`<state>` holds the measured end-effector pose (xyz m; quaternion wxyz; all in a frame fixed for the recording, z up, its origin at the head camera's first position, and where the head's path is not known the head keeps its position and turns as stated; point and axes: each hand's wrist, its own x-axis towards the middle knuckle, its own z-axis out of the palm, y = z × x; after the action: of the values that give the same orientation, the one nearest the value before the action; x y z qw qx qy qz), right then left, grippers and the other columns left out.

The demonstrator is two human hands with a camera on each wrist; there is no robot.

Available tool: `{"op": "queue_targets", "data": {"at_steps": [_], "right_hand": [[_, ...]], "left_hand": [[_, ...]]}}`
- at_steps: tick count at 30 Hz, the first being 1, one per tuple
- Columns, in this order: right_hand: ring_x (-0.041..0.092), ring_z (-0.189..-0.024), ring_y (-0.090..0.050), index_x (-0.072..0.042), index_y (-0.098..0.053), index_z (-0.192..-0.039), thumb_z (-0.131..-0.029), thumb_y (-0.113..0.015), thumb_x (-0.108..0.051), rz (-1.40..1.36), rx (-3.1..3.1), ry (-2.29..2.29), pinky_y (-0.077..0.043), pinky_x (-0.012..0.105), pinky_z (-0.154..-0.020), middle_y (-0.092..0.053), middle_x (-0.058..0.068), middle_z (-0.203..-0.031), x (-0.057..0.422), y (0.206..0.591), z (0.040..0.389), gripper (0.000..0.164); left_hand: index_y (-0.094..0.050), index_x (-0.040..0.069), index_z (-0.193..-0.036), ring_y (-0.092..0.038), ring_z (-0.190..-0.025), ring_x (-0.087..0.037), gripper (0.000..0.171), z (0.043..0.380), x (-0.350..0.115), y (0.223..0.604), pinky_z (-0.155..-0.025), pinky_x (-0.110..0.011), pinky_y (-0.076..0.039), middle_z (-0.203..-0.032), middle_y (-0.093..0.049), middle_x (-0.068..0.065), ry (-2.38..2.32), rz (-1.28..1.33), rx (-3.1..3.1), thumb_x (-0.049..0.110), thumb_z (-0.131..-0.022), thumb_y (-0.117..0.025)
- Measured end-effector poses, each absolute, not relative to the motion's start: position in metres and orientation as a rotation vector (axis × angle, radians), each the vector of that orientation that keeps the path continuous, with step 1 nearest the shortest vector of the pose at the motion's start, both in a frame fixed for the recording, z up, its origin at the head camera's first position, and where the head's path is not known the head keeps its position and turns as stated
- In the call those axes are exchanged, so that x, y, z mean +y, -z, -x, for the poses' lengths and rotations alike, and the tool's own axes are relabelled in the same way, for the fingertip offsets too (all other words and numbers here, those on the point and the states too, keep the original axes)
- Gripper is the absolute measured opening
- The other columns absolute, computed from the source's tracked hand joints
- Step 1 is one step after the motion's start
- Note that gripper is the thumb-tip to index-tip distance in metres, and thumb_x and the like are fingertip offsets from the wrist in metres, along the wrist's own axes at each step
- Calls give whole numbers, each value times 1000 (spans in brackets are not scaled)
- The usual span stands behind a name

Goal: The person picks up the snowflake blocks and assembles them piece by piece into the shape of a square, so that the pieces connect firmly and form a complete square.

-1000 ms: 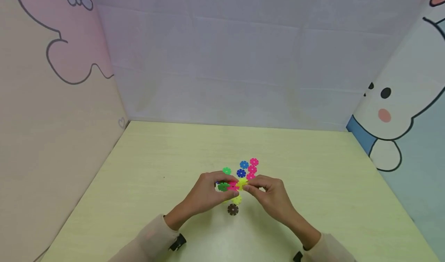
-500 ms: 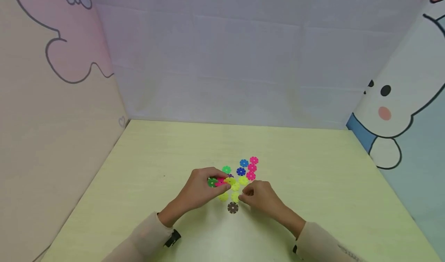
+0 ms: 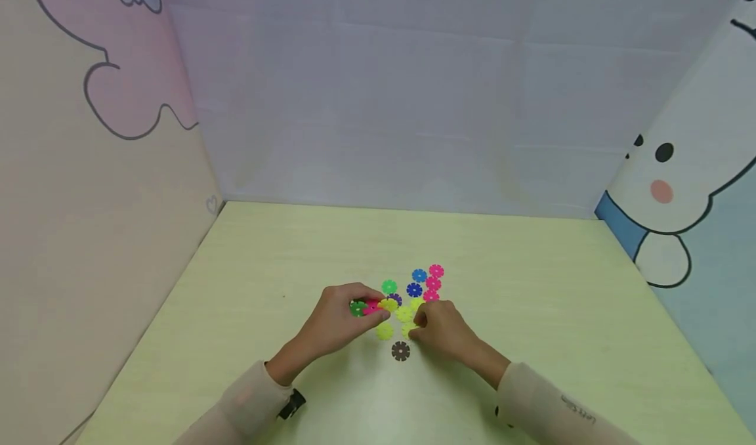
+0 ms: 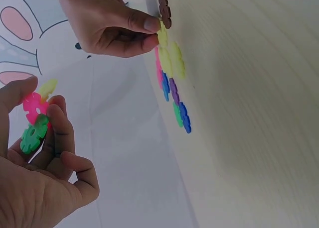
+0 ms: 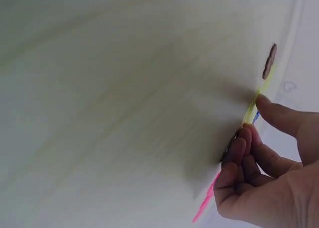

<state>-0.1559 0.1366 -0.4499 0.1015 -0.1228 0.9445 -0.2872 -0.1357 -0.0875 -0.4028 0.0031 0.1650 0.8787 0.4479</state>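
Note:
My left hand [image 3: 339, 323] holds a small chain of notched plastic snowflake discs above the table. In the left wrist view the chain is a green disc [image 4: 34, 136], a pink disc [image 4: 35, 108] and a yellow disc [image 4: 48, 88], joined at their slots. Lower and to the right, my right hand [image 3: 447, 332] has thumb and fingertip on the edges of a loose yellow disc [image 4: 162, 34] at the tabletop; the fingers partly cover it. Other yellow discs [image 3: 385, 331] lie beside that hand, and a brown disc [image 3: 400, 351] sits just nearer to me.
Beyond the hands lie pink discs [image 3: 436, 271], blue discs [image 3: 419, 275], a light green disc [image 3: 389, 287] and a purple disc [image 3: 394, 298]. The pale wooden table [image 3: 283, 254] meets a plain back wall [image 3: 366, 104] and side panels with cartoon drawings.
My right hand has let go of the yellow disc joined to the chain and moved down to the loose yellow discs. The left hand has drawn leftward with the chain.

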Motion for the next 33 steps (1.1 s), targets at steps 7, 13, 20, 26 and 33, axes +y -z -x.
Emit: {"op": "queue_targets", "data": {"at_steps": [7, 13, 20, 26, 33], "right_hand": [[17, -73, -56, -10, -76, -82, -86, -83, -15, 290, 2547, 1043, -49, 29, -66, -69, 0, -78, 153, 448, 169, 10], [19, -82, -61, -5, -80, -95, -94, -76, -22, 189, 2301, 1409, -49, 31, -73, -75, 6, -87, 175, 435, 164, 17], [22, -90, -64, 6, -75, -104, -101, -68, -20, 113, 2111, 1714, -54, 30, -84, -75, 4, -87, 179, 404, 150, 28], [22, -88, -65, 8, -73, -100, -102, -66, -17, 88, 2039, 1772, -55, 26, -81, -72, 3, -84, 175, 392, 142, 27], [22, -86, -63, 8, -73, -97, -103, -63, -15, 92, 1999, 1773, -54, 27, -80, -70, 5, -83, 175, 390, 138, 25]], "left_hand": [[-81, 17, -108, -72, -102, -11, 22, 136, -88, 403, -91, -32, -57, -105, -79, 7, -1429, -530, 2748, 24, -87, -83], [-81, 17, -109, -71, -103, -10, 23, 134, -87, 402, -92, -33, -57, -106, -78, 8, -1420, -535, 2737, 25, -88, -83], [-80, 15, -111, -72, -103, -10, 27, 134, -85, 399, -91, -31, -58, -107, -79, 5, -1396, -566, 2751, 26, -87, -84], [-80, 16, -113, -72, -104, -10, 29, 133, -80, 398, -91, -28, -58, -109, -79, 5, -1426, -623, 2704, 25, -87, -85], [-80, 17, -117, -74, -109, -12, 32, 133, -76, 399, -94, -34, -60, -114, -79, 4, -1364, -691, 2747, 26, -86, -85]]}}
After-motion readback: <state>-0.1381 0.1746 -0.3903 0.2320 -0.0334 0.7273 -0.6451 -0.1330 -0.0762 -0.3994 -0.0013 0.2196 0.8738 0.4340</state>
